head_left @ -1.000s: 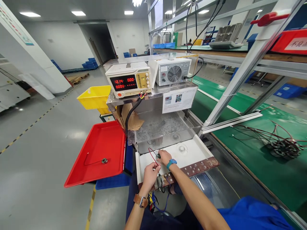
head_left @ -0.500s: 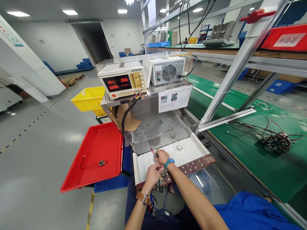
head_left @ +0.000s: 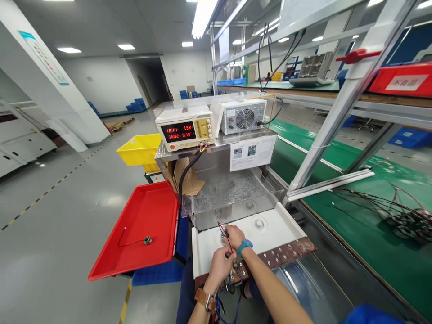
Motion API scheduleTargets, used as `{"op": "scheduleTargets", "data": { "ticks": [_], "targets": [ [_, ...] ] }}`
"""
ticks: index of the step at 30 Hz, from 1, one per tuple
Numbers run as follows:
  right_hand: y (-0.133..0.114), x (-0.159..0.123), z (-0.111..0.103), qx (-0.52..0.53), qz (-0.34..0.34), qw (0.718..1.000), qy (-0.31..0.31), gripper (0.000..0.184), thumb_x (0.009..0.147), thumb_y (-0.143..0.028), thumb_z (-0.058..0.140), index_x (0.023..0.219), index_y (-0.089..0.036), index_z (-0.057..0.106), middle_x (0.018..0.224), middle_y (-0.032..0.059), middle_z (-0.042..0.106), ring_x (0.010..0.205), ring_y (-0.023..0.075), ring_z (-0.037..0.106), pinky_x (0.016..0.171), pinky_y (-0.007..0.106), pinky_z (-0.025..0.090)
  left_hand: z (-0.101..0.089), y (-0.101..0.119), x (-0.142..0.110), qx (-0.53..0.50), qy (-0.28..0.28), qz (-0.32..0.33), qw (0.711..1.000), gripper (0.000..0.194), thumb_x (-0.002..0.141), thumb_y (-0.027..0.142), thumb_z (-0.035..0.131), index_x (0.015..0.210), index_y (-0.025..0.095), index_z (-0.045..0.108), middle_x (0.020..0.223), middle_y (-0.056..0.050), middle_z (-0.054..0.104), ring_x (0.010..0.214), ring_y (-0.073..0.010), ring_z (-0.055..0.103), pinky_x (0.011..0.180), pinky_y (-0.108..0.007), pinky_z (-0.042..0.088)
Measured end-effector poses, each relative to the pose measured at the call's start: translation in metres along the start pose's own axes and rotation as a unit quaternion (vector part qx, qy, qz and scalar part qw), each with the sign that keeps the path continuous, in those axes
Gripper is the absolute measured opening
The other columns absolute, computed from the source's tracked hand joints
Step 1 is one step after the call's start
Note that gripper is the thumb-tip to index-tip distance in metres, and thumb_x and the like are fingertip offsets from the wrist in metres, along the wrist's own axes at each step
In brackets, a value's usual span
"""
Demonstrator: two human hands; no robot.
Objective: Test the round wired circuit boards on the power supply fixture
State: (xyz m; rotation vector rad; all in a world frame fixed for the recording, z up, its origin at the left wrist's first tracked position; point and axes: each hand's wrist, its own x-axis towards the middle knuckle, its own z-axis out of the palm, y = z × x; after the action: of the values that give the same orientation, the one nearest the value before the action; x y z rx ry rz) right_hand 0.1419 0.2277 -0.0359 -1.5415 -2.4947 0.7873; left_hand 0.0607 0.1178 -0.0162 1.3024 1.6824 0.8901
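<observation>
My left hand (head_left: 220, 266), with a brown watch strap on its wrist, pinches the end of red and black wires (head_left: 228, 241) at the near edge of a white tray (head_left: 275, 225). The wires loop up toward my right hand (head_left: 235, 236), which wears a teal wristband. Its fingers are closed on a small round circuit part (head_left: 225, 234) over the left half of the tray; most of the part is hidden. Just below my left hand, metal terminals and dark cables meet a brown strip (head_left: 286, 253) with rivets. The power supply (head_left: 184, 128) shows lit red digits, including 12.14 and 1.32.
To the left, a red tray (head_left: 145, 211) holds one round wired part (head_left: 147, 240). A yellow bin (head_left: 140, 150) stands behind it. A second grey box with a fan (head_left: 245, 119) sits on the metal stand. Several wired parts (head_left: 411, 225) lie on the green surface at right.
The power supply's digits have gone from 0.00 and 0.000 to 1.32 and 16.02. The view has tilted upward and turned slightly left. Both hands keep nearly the same pose at the tray.
</observation>
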Motion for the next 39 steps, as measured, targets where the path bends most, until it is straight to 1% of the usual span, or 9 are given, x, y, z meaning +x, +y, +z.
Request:
{"op": "scheduleTargets", "data": {
  "ticks": [4, 10, 13, 20, 27, 34, 39],
  "targets": [
    [-0.0027, -0.0015, 0.0009, 0.004, -0.001, 1.000, 0.004, 0.027, 0.072, -0.027, 0.067, 0.099, -0.021, 0.062, 0.098, 0.0069, 0.067, 0.097, 0.0225, 0.060, 0.075, 0.026, 0.038, 0.0005, 0.0011, -0.0014, 0.000, 0.019, -0.001, 1.000, 0.012, 0.069, 0.025, 0.054, 0.061, 0.019, 0.060, 0.063, -0.003, 0.067, 0.067, -0.0196, 0.058, 0.066, -0.029, 0.042],
    [-0.0035, -0.0015, 0.0048, 0.015, -0.003, 1.000, 0.016, 0.026, 0.071, -0.024, 0.068, 0.097, -0.021, 0.062, 0.098, 0.0070, 0.068, 0.098, 0.0231, 0.061, 0.078, 0.027, 0.040, 0.0030, -0.0046, 0.0015, -0.021, 0.024, -0.016, 0.999, 0.008, 0.065, 0.021, 0.053, 0.058, 0.020, 0.057, 0.063, -0.004, 0.068, 0.066, -0.0209, 0.060, 0.063, -0.030, 0.041],
    [-0.0046, -0.0027, 0.0042, 0.014, -0.001, 1.000, 0.018, 0.027, 0.071, -0.023, 0.068, 0.097, -0.022, 0.062, 0.099, 0.0072, 0.068, 0.099, 0.0234, 0.062, 0.078, 0.027, 0.040, 0.0042, -0.0069, 0.0020, -0.025, 0.028, -0.019, 0.999, 0.007, 0.064, 0.020, 0.053, 0.059, 0.020, 0.058, 0.065, -0.004, 0.069, 0.066, -0.0217, 0.062, 0.063, -0.030, 0.041],
    [-0.0061, -0.0029, 0.0016, 0.009, 0.003, 1.000, 0.007, 0.029, 0.071, -0.024, 0.068, 0.099, -0.022, 0.062, 0.100, 0.0071, 0.067, 0.100, 0.0231, 0.060, 0.078, 0.027, 0.039, 0.0017, -0.0039, -0.0008, 0.002, 0.022, -0.014, 1.000, 0.011, 0.068, 0.020, 0.052, 0.062, 0.018, 0.061, 0.069, -0.006, 0.071, 0.071, -0.0212, 0.063, 0.066, -0.029, 0.042],
    [-0.0028, -0.0011, 0.0013, -0.001, 0.002, 1.000, -0.004, 0.027, 0.073, -0.028, 0.067, 0.098, -0.021, 0.060, 0.097, 0.0060, 0.066, 0.098, 0.0214, 0.058, 0.075, 0.025, 0.036, -0.0012, 0.0004, -0.0023, 0.009, 0.006, -0.011, 1.000, 0.013, 0.070, 0.023, 0.054, 0.067, 0.017, 0.065, 0.071, -0.004, 0.070, 0.070, -0.0186, 0.061, 0.067, -0.027, 0.041],
    [0.0014, 0.0018, 0.0065, 0.001, -0.005, 1.000, 0.000, 0.030, 0.072, -0.028, 0.068, 0.101, -0.021, 0.060, 0.096, 0.0061, 0.066, 0.098, 0.0224, 0.058, 0.074, 0.026, 0.036, -0.0014, 0.0005, -0.0032, 0.011, 0.005, -0.009, 1.000, 0.017, 0.071, 0.025, 0.053, 0.070, 0.017, 0.068, 0.073, -0.005, 0.071, 0.072, -0.0196, 0.062, 0.069, -0.028, 0.042],
    [0.0012, 0.0011, 0.0057, 0.000, -0.005, 1.000, -0.001, 0.030, 0.073, -0.028, 0.067, 0.101, -0.021, 0.060, 0.095, 0.0062, 0.066, 0.098, 0.0226, 0.058, 0.074, 0.026, 0.036, -0.0013, 0.0008, -0.0035, 0.010, 0.004, -0.010, 1.000, 0.018, 0.071, 0.026, 0.054, 0.071, 0.018, 0.069, 0.076, -0.005, 0.072, 0.073, -0.0199, 0.062, 0.070, -0.028, 0.043]
  ]
}}
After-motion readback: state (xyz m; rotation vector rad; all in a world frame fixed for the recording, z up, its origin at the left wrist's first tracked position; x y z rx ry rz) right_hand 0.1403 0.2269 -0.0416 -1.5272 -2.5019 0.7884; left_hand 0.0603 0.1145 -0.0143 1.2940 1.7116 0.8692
